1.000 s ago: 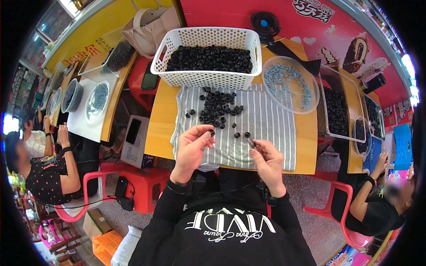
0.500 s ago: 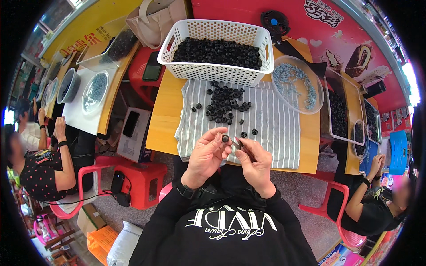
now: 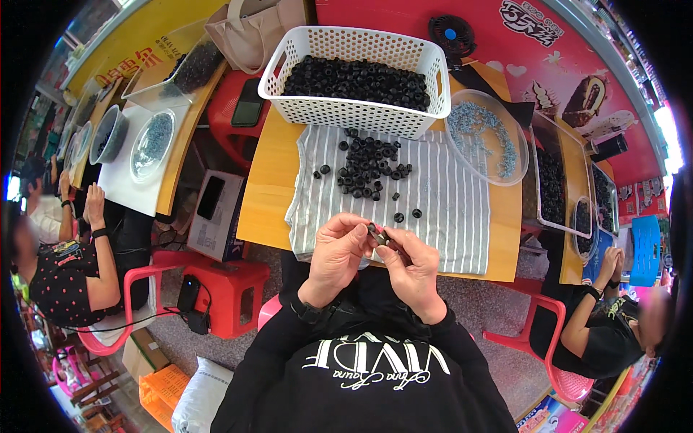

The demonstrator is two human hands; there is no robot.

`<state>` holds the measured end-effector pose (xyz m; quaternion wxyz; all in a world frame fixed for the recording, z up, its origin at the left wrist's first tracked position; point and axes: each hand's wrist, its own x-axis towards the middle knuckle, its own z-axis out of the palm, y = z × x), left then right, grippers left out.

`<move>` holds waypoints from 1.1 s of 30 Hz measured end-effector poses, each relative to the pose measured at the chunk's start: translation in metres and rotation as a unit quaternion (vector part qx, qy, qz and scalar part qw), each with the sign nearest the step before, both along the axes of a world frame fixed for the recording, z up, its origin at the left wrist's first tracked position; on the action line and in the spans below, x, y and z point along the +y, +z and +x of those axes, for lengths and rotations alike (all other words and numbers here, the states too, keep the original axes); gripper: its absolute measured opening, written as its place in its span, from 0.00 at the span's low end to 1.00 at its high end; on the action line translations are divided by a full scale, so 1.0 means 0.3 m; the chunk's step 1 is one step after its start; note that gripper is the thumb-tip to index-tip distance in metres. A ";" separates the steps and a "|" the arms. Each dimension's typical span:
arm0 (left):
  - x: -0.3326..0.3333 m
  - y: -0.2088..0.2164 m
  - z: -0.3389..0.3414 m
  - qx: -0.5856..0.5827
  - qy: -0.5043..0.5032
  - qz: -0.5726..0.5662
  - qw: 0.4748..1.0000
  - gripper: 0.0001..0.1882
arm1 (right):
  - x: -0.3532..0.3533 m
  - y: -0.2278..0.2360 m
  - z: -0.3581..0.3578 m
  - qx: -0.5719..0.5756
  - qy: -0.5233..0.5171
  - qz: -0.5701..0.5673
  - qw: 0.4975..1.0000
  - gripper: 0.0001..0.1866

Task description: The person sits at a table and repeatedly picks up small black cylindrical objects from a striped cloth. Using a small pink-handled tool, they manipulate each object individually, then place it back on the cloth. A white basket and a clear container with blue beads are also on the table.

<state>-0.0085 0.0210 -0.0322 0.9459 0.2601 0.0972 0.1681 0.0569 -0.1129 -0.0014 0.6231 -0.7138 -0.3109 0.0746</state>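
Note:
My left hand (image 3: pixel 338 254) pinches a small black round part (image 3: pixel 372 226) between thumb and fingers, just over the near edge of the table. My right hand (image 3: pixel 413 270) grips a slim dark tweezers-like tool (image 3: pixel 393 244). Its tip meets the part, though the fingers partly hide both. Beyond my hands, a loose pile of the same black parts (image 3: pixel 364 167) lies on a grey striped cloth (image 3: pixel 455 216). A few stray ones sit nearer to me. Behind the pile stands a white perforated basket (image 3: pixel 346 112), filled with many more black parts.
A round clear tray (image 3: pixel 485 167) with small pale-blue pieces sits at the table's right. A small black fan (image 3: pixel 452 36) and a beige bag (image 3: pixel 254 35) are at the back. Red stools (image 3: pixel 229 292) stand left. People work at tables on both sides.
My hands have drawn closer together, and the tool tip has come up against the black part. My left fingers have closed more around it. The view has shifted slightly.

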 end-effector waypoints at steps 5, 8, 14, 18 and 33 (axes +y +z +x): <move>-0.003 0.005 0.003 -0.020 0.009 0.001 1.000 0.04 | 0.006 0.005 -0.006 -0.004 -0.004 0.016 1.000 0.14; -0.003 0.000 0.004 -0.032 0.014 -0.001 0.999 0.03 | 0.007 0.013 -0.003 -0.019 -0.003 0.013 1.000 0.13; -0.010 -0.010 0.009 -0.046 0.017 0.002 0.999 0.03 | -0.002 0.025 -0.003 0.036 0.015 0.023 0.999 0.12; -0.012 -0.010 0.012 -0.052 0.021 0.015 0.998 0.03 | -0.001 0.006 -0.001 0.057 0.013 0.031 0.998 0.10; -0.039 -0.030 0.054 0.040 -0.054 -0.068 0.995 0.08 | -0.078 -0.027 0.066 0.193 -0.061 0.116 0.972 0.11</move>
